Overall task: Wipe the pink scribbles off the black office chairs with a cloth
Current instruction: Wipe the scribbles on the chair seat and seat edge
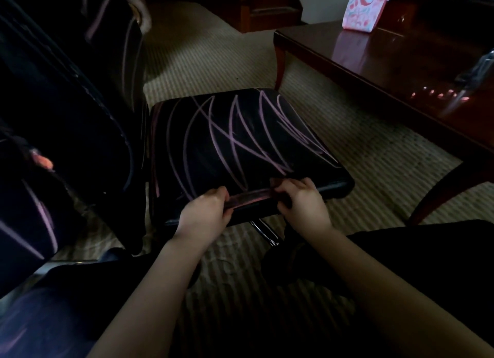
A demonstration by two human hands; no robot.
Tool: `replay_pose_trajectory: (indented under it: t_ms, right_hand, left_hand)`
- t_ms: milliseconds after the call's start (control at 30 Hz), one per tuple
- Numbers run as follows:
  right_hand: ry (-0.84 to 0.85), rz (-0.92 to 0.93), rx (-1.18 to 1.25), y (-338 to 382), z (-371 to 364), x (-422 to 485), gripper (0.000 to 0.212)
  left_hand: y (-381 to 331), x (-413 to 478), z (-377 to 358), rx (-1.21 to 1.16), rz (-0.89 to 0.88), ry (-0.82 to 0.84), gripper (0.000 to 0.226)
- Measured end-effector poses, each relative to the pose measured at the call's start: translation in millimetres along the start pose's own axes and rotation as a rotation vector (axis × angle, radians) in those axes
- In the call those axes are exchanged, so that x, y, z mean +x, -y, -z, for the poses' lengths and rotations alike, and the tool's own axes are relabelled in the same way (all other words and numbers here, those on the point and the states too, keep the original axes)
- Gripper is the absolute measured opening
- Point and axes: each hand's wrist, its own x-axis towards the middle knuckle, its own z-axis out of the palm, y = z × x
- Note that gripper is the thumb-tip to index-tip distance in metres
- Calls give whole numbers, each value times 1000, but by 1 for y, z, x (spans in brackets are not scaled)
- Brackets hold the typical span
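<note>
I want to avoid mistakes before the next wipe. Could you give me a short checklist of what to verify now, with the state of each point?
1. Both hands hold something: ok. The left hand and right hand grip a dark strip, smeared pink, at the seat's near edge.
2. The strip is the cloth: cannot tell.
3. Seat clean: not ok. Pink scribbles cross it.
4. Chair back on the left clean: not ok. Pink lines show.
5. Wooden table apart from the seat: ok.

The cloth [252,196] I grip is dark, smeared pink, the seat [208,154] black with looping pink scribbles [235,141], the carpet [213,55] beige-striped, the table [387,63] red-brown.
</note>
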Motion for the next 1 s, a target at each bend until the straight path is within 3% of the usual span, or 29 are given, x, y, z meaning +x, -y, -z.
replay_pose_trajectory:
  t_ms: [200,433,633,833,933,1000]
  right_hand:
    - [-189,-366,-50,-54,29,5,22]
    - [-18,21,7,3,1,-6,29]
    - [-172,-319,-66,-47,23,2,24]
    - [-5,69,8,22,-8,-22,31]
    - [-43,25,28,-1,0,-23,31]
    - [-152,-152,65,-24,9,-19,27]
  left_hand:
    - [1,1,2,-20,-10,-16,23]
    - [0,2,0,-11,-15,-2,23]
    - [0,4,3,-3,-11,6,23]
    - [-2,5,2,-7,-1,10,22]
    - [-2,2,2,-6,-14,8,23]
    - [-1,2,2,-10,-21,13,23]
